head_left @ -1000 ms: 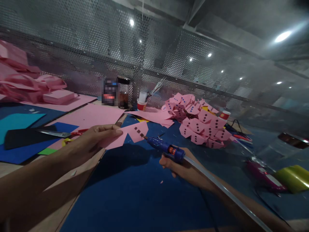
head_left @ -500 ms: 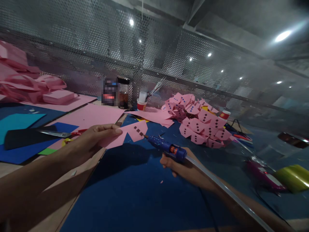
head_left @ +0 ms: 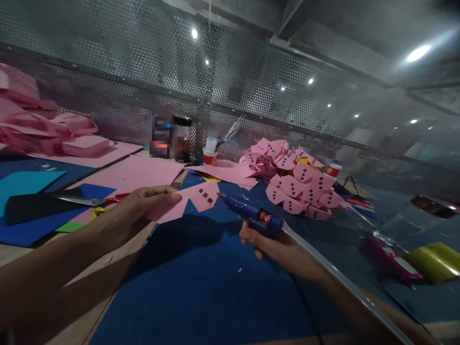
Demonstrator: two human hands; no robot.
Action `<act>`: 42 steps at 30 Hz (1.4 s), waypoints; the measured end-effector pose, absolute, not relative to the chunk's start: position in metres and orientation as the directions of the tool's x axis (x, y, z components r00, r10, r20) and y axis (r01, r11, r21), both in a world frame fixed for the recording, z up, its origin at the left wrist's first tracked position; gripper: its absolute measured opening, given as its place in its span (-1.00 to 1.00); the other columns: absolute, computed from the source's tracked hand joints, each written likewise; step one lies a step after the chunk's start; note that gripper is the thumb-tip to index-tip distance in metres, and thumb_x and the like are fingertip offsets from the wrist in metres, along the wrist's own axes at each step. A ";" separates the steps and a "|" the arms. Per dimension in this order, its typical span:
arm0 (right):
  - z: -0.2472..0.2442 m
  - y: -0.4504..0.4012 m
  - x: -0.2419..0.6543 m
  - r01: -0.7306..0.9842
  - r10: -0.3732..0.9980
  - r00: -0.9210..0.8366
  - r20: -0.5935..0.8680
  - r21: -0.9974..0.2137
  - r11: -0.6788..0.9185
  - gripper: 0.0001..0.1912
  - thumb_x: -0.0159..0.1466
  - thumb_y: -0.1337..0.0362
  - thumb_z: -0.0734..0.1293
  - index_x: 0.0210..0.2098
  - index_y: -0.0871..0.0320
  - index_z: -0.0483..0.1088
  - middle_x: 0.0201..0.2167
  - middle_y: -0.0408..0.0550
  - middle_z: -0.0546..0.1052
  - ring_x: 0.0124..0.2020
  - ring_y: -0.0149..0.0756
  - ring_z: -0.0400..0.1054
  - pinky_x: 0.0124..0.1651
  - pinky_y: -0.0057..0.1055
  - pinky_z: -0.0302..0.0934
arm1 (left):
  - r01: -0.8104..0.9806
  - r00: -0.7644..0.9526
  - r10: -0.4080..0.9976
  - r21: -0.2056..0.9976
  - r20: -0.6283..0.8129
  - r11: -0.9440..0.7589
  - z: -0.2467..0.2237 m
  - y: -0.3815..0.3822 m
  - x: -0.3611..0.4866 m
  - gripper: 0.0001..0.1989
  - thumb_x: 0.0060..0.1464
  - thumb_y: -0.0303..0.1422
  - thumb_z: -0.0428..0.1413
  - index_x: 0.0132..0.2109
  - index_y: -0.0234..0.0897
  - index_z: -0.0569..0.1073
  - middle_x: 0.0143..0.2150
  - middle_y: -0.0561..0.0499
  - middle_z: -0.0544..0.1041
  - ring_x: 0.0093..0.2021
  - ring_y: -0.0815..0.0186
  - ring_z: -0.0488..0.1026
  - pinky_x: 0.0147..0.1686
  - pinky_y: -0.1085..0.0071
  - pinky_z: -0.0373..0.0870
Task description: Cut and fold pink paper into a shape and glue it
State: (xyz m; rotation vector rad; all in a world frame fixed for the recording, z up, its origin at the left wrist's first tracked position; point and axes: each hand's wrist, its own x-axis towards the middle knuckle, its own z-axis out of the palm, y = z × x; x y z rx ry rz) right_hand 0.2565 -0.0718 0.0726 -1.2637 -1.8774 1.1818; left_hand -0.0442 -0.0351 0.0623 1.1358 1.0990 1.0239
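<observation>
A pink paper cutout (head_left: 192,199) with angular notches and small dark squares is pinched at its left end by my left hand (head_left: 151,203). My right hand (head_left: 262,242) grips a blue glue gun (head_left: 247,211), with a long clear glue stick (head_left: 323,266) running out of its back. The gun's nozzle points left, right beside the cutout's right edge; whether they touch I cannot tell. Both are held above the blue table mat (head_left: 201,297). Beyond the gun lies a pile of similar pink cutouts (head_left: 305,187), marked with dark or blue squares.
Scissors (head_left: 82,200) lie on coloured sheets at the left, near pink sheets (head_left: 129,170) and a heap of pink pieces (head_left: 43,124). A cup of tools (head_left: 209,156) and a jar (head_left: 183,141) stand at the back. A magenta device (head_left: 391,261) and yellow roll (head_left: 436,262) lie right.
The glue gun has tilted, its nozzle rising from the lower part of the cutout's right edge to higher along it. My left hand and the cutout have barely moved.
</observation>
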 end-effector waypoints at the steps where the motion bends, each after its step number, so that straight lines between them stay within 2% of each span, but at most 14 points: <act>1: 0.073 -0.070 0.256 0.400 0.931 -0.365 0.003 -0.903 0.160 -0.61 0.28 -0.10 0.38 -0.24 0.13 0.48 -0.55 -0.21 0.41 -0.57 -0.47 0.27 -0.51 -0.52 0.15 | -0.088 0.180 0.973 0.983 -0.145 0.163 0.062 -0.035 -0.044 -0.74 0.00 -0.19 0.34 -0.33 -0.27 0.50 -0.40 0.05 0.53 -0.42 0.34 0.46 -0.48 0.52 0.37; 3: 0.072 -0.065 0.256 0.359 0.947 -0.312 0.071 -0.914 0.187 -0.60 0.27 -0.10 0.38 -0.25 0.14 0.46 -0.55 -0.21 0.42 -0.59 -0.48 0.25 -0.49 -0.49 0.17 | -0.125 0.186 0.968 0.974 -0.166 0.190 0.060 -0.035 -0.044 -0.73 -0.03 -0.20 0.37 -0.34 -0.26 0.50 -0.40 0.06 0.53 -0.41 0.35 0.46 -0.45 0.53 0.38; 6: 0.069 -0.052 0.258 0.237 0.946 -0.256 0.196 -0.936 0.259 -0.64 0.28 -0.05 0.39 -0.29 0.15 0.43 -0.49 -0.19 0.48 -0.61 -0.51 0.23 -0.43 -0.47 0.20 | -0.084 0.170 0.973 0.981 -0.157 0.173 0.057 -0.035 -0.044 -0.71 -0.06 -0.18 0.39 -0.35 -0.25 0.50 -0.43 0.11 0.48 -0.43 0.40 0.40 -0.51 0.59 0.28; 10: 0.070 -0.040 0.263 0.101 0.945 -0.205 0.256 -0.955 0.280 -0.65 0.25 -0.03 0.41 -0.30 0.15 0.40 -0.38 -0.14 0.54 -0.63 -0.55 0.21 -0.50 -0.49 0.11 | 0.006 0.214 0.967 0.990 -0.137 0.139 0.058 -0.039 -0.035 -0.70 -0.06 -0.14 0.39 -0.36 -0.23 0.51 -0.49 0.15 0.44 -0.47 0.45 0.34 -0.54 0.62 0.18; 14: 0.074 -0.038 0.270 0.098 0.937 -0.227 0.264 -0.951 0.292 -0.66 0.27 -0.03 0.38 -0.27 0.15 0.46 -0.46 -0.15 0.53 -0.62 -0.52 0.21 -0.49 -0.48 0.11 | 0.116 0.294 0.941 0.984 -0.167 0.138 0.065 -0.046 -0.016 -0.70 -0.04 -0.10 0.36 -0.34 -0.23 0.56 -0.47 0.06 0.55 -0.49 0.38 0.40 -0.52 0.54 0.21; 18: 0.075 -0.039 0.275 0.077 0.936 -0.237 0.261 -0.955 0.286 -0.62 0.23 -0.06 0.41 -0.22 0.14 0.51 -0.62 -0.24 0.38 -0.59 -0.47 0.22 -0.48 -0.48 0.13 | 0.210 0.333 0.933 0.975 -0.136 0.067 0.071 -0.044 -0.001 -0.69 -0.02 -0.10 0.34 -0.32 -0.27 0.58 -0.45 0.02 0.58 -0.49 0.35 0.42 -0.50 0.50 0.21; 26: 0.068 -0.040 0.290 0.144 0.948 -0.257 0.190 -0.962 0.232 -0.58 0.17 -0.10 0.45 -0.27 0.14 0.47 -0.59 -0.23 0.35 -0.59 -0.47 0.24 -0.56 -0.53 0.10 | 0.319 0.442 0.895 0.942 -0.049 -0.107 0.079 -0.031 0.017 -0.65 0.07 -0.07 0.28 -0.26 -0.31 0.56 -0.40 0.04 0.54 -0.41 0.36 0.39 -0.43 0.52 0.21; 29: 0.068 -0.040 0.293 0.131 0.944 -0.270 0.190 -0.964 0.231 -0.58 0.16 -0.10 0.45 -0.28 0.13 0.46 -0.59 -0.23 0.35 -0.59 -0.46 0.23 -0.56 -0.51 0.10 | 0.335 0.423 0.905 0.936 -0.045 -0.110 0.080 -0.030 0.021 -0.61 0.02 -0.05 0.30 -0.27 -0.33 0.56 -0.43 0.04 0.52 -0.43 0.37 0.38 -0.45 0.53 0.20; 34: 0.069 -0.044 0.293 0.133 0.908 -0.377 0.180 -0.960 0.246 -0.66 0.16 -0.03 0.47 -0.29 0.10 0.48 -0.47 -0.19 0.43 -0.54 -0.47 0.24 -0.51 -0.50 0.12 | 0.346 0.368 0.929 0.933 -0.037 -0.100 0.079 -0.033 0.027 -0.63 0.01 -0.08 0.31 -0.29 -0.34 0.57 -0.47 0.06 0.51 -0.46 0.39 0.37 -0.47 0.54 0.18; 37: 0.067 -0.046 0.291 0.134 0.895 -0.413 0.170 -0.961 0.244 -0.68 0.19 -0.01 0.46 -0.28 0.11 0.47 -0.47 -0.20 0.41 -0.52 -0.47 0.24 -0.49 -0.51 0.13 | 0.374 0.361 0.932 0.921 -0.034 -0.112 0.075 -0.034 0.027 -0.63 0.02 -0.08 0.30 -0.24 -0.34 0.57 -0.41 0.03 0.55 -0.41 0.34 0.42 -0.43 0.51 0.24; 39: 0.064 -0.046 0.290 0.130 0.899 -0.396 0.187 -0.958 0.257 -0.69 0.21 -0.01 0.44 -0.29 0.12 0.45 -0.46 -0.20 0.40 -0.51 -0.47 0.24 -0.47 -0.52 0.15 | 0.401 0.305 0.950 0.897 0.060 -0.185 0.074 -0.034 0.027 -0.60 0.04 -0.09 0.29 -0.08 -0.28 0.56 -0.20 -0.02 0.61 -0.24 0.25 0.50 -0.32 0.46 0.34; 42: 0.060 -0.042 0.289 0.138 0.928 -0.293 0.230 -0.950 0.279 -0.67 0.22 -0.02 0.42 -0.27 0.12 0.45 -0.48 -0.21 0.39 -0.53 -0.47 0.24 -0.49 -0.52 0.15 | 0.428 0.044 0.908 0.813 0.417 -0.394 0.075 -0.037 0.023 -0.53 0.10 -0.14 0.27 0.13 -0.17 0.46 0.13 -0.01 0.51 0.06 0.18 0.46 -0.05 0.39 0.38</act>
